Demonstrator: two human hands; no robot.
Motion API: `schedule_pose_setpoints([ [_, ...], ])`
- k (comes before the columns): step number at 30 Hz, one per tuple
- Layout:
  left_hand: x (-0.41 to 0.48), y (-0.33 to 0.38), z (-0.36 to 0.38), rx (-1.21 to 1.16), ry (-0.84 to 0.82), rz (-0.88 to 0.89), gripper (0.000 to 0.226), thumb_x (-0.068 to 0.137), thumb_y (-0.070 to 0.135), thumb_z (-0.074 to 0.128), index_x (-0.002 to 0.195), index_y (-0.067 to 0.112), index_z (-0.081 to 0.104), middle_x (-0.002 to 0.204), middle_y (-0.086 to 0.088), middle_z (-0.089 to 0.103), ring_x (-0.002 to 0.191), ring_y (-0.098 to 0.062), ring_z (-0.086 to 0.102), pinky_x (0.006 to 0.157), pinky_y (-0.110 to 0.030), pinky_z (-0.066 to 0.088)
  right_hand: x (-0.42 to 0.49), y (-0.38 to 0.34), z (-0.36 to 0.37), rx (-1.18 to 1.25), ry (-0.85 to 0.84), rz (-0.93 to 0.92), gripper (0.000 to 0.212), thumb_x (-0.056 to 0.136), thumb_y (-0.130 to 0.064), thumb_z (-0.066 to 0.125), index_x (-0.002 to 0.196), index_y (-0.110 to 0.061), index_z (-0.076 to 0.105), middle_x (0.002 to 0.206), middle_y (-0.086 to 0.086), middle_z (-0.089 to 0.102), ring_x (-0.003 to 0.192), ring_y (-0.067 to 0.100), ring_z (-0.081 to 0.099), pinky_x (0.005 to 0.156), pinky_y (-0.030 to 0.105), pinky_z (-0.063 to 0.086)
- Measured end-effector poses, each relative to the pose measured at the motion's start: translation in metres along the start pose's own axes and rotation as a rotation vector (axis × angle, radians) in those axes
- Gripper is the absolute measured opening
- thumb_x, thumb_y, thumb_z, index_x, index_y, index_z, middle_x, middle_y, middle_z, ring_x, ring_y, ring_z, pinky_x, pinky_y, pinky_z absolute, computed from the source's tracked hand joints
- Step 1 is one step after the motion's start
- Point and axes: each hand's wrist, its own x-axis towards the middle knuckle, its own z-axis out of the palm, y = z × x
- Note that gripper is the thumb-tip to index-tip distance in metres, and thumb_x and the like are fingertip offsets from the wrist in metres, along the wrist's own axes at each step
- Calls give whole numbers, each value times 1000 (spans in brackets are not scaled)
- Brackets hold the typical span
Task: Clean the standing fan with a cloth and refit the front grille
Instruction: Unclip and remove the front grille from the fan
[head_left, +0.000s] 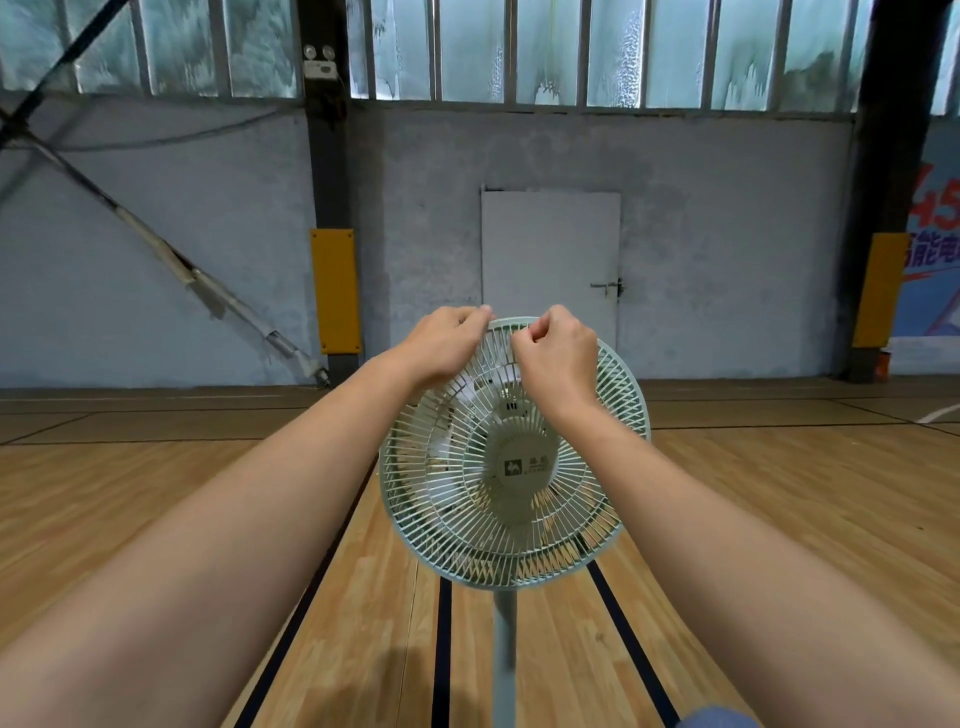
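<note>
I see both hands up at the top rim | left hand (445, 347) curled over the pale green plastic front grille (498, 467) of the standing fan — right hand (558, 353) just beside it, pinching the rim | grille hangs below both grips, above the grey pole (504, 649) | wooden floor (156, 493) beneath

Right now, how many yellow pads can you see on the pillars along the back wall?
2. One yellow pad is on the dark pillar left of the white door; the other yellow pad is on the pillar at far right. More may lie out of view.
</note>
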Motion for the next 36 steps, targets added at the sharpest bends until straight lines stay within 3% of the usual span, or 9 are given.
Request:
schedule_pose_setpoints([
  [3, -4, -5, -4, 17, 11, 18, 58, 113, 54, 26, 149, 26, 63, 154, -5, 60, 142, -25, 52, 110, -38, 37, 0, -5, -3, -17, -22, 4, 15, 94, -17, 61, 79, -19, 57, 75, -2, 62, 68, 15, 58, 58, 35, 47],
  [5, -12, -10, 0, 29, 83, 49, 58, 114, 52, 25, 147, 26, 65, 146, -6, 67, 137, -24, 57, 113, -40, 42, 1, -8, -4, -45, -32, 5, 14, 94, -16, 60, 80, -17, 59, 76, -1, 63, 69, 17, 59, 60, 36, 49],
  [7, -23, -17, 6, 34, 202, 68, 53, 113, 50, 30, 141, 23, 67, 132, -4, 73, 124, -23, 65, 106, -43, 51, 1, -8, -5, -63, -37, 5, 15, 95, -16, 59, 80, -17, 58, 75, -1, 63, 68, 17, 59, 59, 35, 47],
  [11, -47, -40, 19, -1, 371, 136, 35, 110, 36, 49, 140, 21, 62, 135, 3, 68, 124, -12, 61, 104, -40, 54, -1, -6, -5, -81, -44, -13, 21, 96, -16, 55, 76, -20, 53, 73, -1, 60, 64, 14, 52, 52, 31, 36],
  [18, -61, -51, 19, -56, 440, 207, 35, 110, 24, 53, 142, 22, 67, 131, 7, 71, 118, -8, 64, 102, -39, 57, -5, 6, -11, -12, -47, -67, 12, 98, -18, 56, 86, -17, 55, 74, 1, 61, 62, 18, 55, 53, 34, 43],
  [23, -68, -56, 23, -52, 414, 205, 44, 111, 26, 51, 154, 23, 56, 149, 7, 63, 136, -6, 57, 116, -36, 49, -3, 41, -30, -87, 117, -44, 4, 99, -16, 57, 102, -15, 55, 108, 1, 51, 80, 14, 54, 65, 28, 44],
  [27, -80, -67, 29, -38, 458, 140, 47, 111, 26, 51, 159, 25, 50, 153, 8, 58, 138, -1, 50, 116, -30, 43, -12, 82, -45, -143, 115, 86, 19, 100, -17, 56, 120, -16, 57, 123, 2, 42, 116, 21, 47, 93, 35, 47],
  [30, -96, -77, 37, -50, 482, 84, 51, 112, 25, 50, 162, 28, 43, 158, 8, 54, 139, 2, 44, 115, -27, 38, -32, 111, -52, -160, 63, 167, 25, 103, -19, 52, 127, -17, 58, 132, 7, 44, 123, 23, 43, 93, 34, 41],
  [36, -126, -91, 53, -86, 511, -24, 57, 113, 18, 47, 167, 29, 34, 164, 9, 46, 144, 1, 38, 120, -28, 33, -69, 143, -53, -125, 18, 229, 35, 103, -15, 50, 137, -18, 57, 131, 5, 49, 119, 25, 53, 86, 35, 44],
])
